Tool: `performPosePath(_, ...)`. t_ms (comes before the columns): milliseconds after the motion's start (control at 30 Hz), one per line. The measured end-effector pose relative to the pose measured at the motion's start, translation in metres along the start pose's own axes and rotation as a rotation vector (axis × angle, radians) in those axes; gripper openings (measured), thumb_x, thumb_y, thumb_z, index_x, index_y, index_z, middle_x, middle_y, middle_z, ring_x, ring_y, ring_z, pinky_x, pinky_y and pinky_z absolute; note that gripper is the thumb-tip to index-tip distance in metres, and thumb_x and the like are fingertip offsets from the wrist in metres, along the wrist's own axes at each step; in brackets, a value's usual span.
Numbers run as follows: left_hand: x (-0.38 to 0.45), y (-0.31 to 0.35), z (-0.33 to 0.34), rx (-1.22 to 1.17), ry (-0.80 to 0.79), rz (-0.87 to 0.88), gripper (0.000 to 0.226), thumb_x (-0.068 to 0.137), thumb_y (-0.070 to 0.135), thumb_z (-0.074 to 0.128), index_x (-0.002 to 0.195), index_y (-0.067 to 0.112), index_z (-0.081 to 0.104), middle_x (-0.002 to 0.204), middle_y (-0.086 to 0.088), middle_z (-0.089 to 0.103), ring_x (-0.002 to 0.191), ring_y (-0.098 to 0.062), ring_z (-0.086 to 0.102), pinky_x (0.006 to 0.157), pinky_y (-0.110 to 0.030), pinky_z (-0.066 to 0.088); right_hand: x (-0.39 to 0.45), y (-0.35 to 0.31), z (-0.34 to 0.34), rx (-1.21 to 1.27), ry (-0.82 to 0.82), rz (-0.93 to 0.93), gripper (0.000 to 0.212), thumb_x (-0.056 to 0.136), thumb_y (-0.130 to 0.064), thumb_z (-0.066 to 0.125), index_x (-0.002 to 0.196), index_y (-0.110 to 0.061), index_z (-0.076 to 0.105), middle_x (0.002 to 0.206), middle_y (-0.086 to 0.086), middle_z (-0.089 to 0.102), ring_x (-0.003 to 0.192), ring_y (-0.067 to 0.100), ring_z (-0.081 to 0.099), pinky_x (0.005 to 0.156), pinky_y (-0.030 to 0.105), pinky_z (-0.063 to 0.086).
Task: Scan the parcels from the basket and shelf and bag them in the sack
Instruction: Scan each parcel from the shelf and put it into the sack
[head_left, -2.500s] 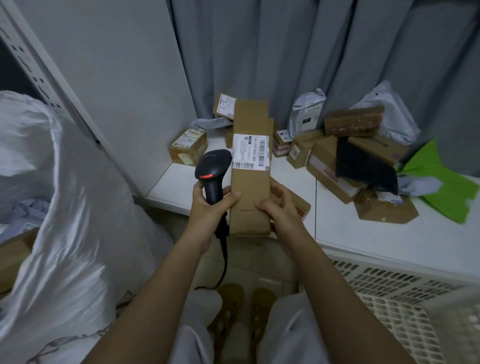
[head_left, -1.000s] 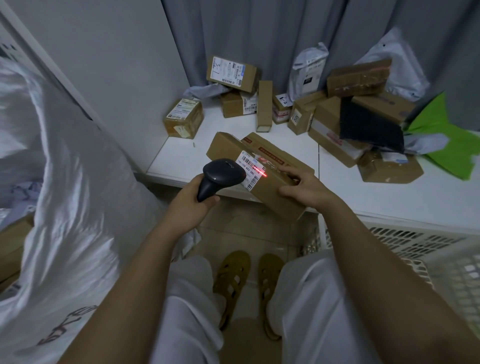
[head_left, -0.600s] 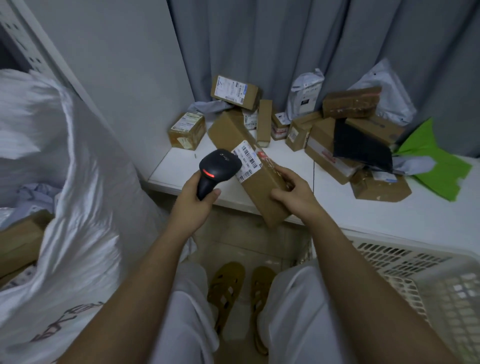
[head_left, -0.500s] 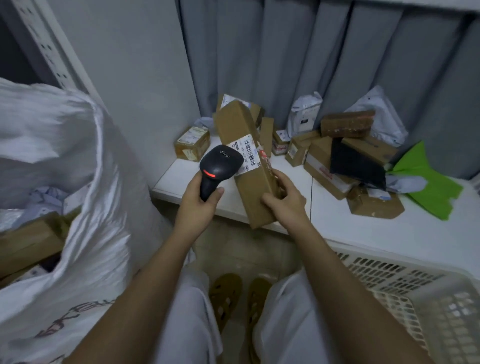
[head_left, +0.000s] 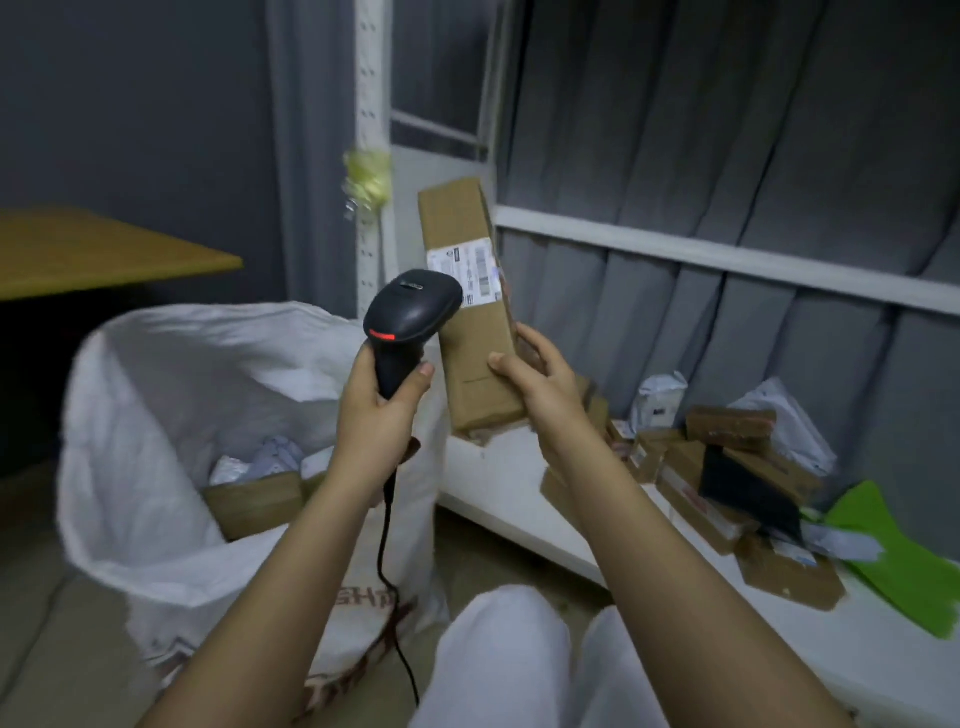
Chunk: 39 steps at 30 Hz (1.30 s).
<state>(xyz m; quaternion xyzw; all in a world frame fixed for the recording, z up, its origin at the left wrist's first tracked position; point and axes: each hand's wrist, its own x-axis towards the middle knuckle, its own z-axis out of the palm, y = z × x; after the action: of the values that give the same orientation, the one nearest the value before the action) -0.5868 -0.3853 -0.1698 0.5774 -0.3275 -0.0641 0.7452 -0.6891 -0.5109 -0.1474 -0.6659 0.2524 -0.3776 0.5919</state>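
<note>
My right hand grips the lower end of a long brown cardboard parcel and holds it upright, its white barcode label facing me. My left hand grips the handle of a black barcode scanner, whose head sits just left of the parcel's label. The open white sack stands below and left of both hands, with boxes and mailers inside it. Several more parcels lie on the white shelf at the right.
A white shelf upright with yellow tape stands behind the sack. Grey curtains hang behind the shelf. A wooden table top is at the far left. A green mailer lies on the shelf at the right. The scanner cable hangs down by my knees.
The view has swung left and up toward the sack. My right hand has lifted the parcel from over the shelf edge to upright beside the scanner; the basket has left the view.
</note>
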Motion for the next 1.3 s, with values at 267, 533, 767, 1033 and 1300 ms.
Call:
performPosePath(267, 0.001, 0.023, -0.126, 0.086, 0.248, -0.028, 0.022, 0.091, 0.020, 0.062, 0.112, 0.026, 0.056, 0.093, 0.002, 0.066, 0.084, -0.014, 0.062, 0.077, -0.033, 0.049, 0.010, -0.019, 0.120, -0.362, -0.376, 0.028, 0.044, 0.078, -0.022, 0.078, 0.119, -0.028, 0.062, 0.115, 0.002, 0.066, 0.094, 0.015, 0.064, 0.073, 0.023, 0.051)
performPosePath(533, 0.004, -0.023, -0.186, 0.169, 0.272, -0.193, 0.029, 0.092, 0.021, 0.062, 0.120, 0.023, 0.055, 0.099, 0.002, 0.065, 0.090, -0.016, 0.064, 0.077, -0.032, 0.051, 0.065, 0.042, 0.217, -1.428, -0.771, -0.079, 0.048, 0.087, -0.039, 0.062, 0.131, -0.021, 0.055, 0.129, 0.006, 0.055, 0.110, 0.026, 0.052, 0.093, 0.037, 0.044)
performPosePath(767, 0.021, -0.045, -0.167, 0.131, 0.208, -0.251, 0.025, 0.091, 0.019, 0.063, 0.115, 0.023, 0.057, 0.098, 0.000, 0.066, 0.091, -0.016, 0.064, 0.083, -0.032, 0.050, 0.106, 0.114, 0.197, -1.378, -0.704, -0.292, 0.056, 0.096, -0.039, 0.053, 0.148, -0.026, 0.035, 0.158, 0.008, 0.023, 0.145, 0.029, 0.016, 0.119, 0.045, 0.019)
performPosePath(1033, 0.028, -0.065, -0.071, 0.102, -0.028, -0.266, 0.021, 0.091, 0.019, 0.064, 0.111, 0.023, 0.058, 0.091, 0.010, 0.065, 0.079, -0.001, 0.063, 0.066, -0.010, 0.046, 0.076, 0.088, 0.084, -1.036, -0.364, -0.666, 0.028, 0.088, -0.023, 0.055, 0.109, -0.015, 0.070, 0.136, 0.009, 0.053, 0.137, 0.030, 0.034, 0.113, 0.041, 0.027)
performPosePath(1300, 0.009, -0.077, 0.047, 0.099, -0.354, -0.219, 0.031, 0.089, 0.019, 0.065, 0.118, 0.026, 0.056, 0.095, 0.008, 0.067, 0.075, 0.001, 0.062, 0.066, -0.015, 0.045, 0.052, 0.123, -0.069, -0.934, 0.134, -0.326, 0.023, 0.091, -0.013, 0.058, 0.110, -0.017, 0.069, 0.136, 0.003, 0.049, 0.131, 0.018, 0.035, 0.093, 0.001, 0.014)
